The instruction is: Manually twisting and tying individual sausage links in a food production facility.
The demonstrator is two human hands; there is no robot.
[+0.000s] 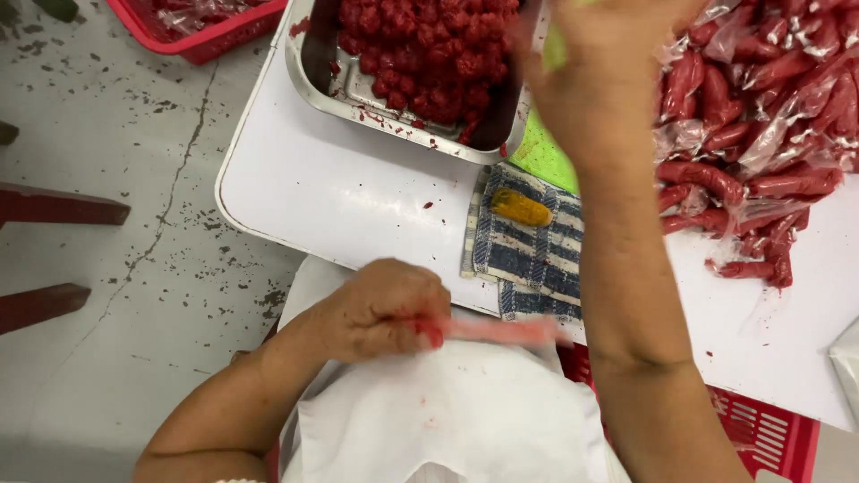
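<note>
While many filled red bags (761, 134) pile on the desk (358, 197), the left hand (385, 309) grips a filling bag (506, 333), the right hand (599, 63) reaching, grip unclear, toward the half-full tray (313, 67).

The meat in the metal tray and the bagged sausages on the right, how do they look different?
The tray meat is loose, lumpy and unwrapped, heaped inside the metal tray. The bagged sausages are long, smooth tubes in clear plastic, piled straight on the white table. Both are the same deep red.

The left hand (385, 309) is closed in a fist near the body; the right hand (599, 63) reaches far forward, arm extended.
</note>
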